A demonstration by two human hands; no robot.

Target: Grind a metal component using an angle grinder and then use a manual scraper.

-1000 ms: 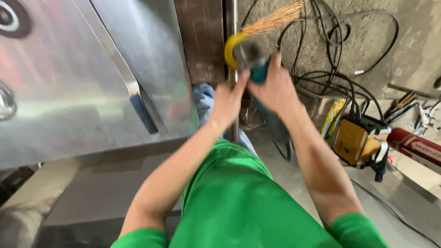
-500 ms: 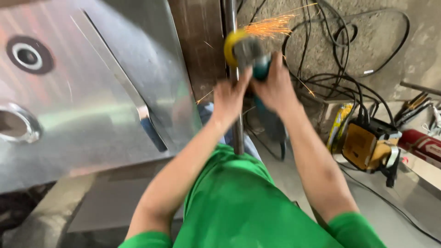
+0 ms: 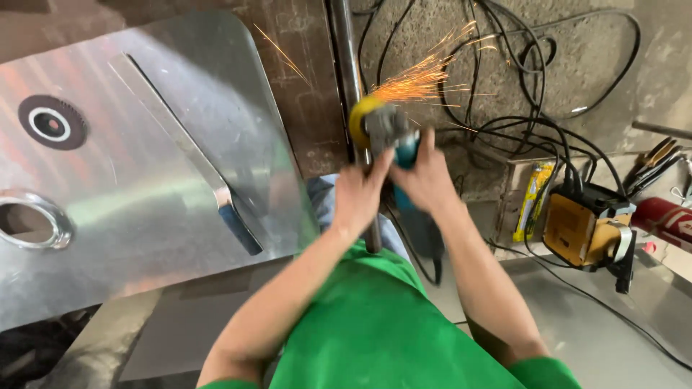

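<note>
Teal-bodied angle grinder (image 3: 393,137) sits clenched in both fists, the left hand (image 3: 358,193) and right hand (image 3: 427,176) wrapped tight around its body. Just beyond the fingertips its yellow-guarded disc touches the upright steel pipe (image 3: 344,65), and orange sparks (image 3: 425,72) spray away to the right.

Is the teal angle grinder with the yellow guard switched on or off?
On: orange sparks spray from the teal angle grinder, gripped by both hands, where it meets the metal pole.
</note>
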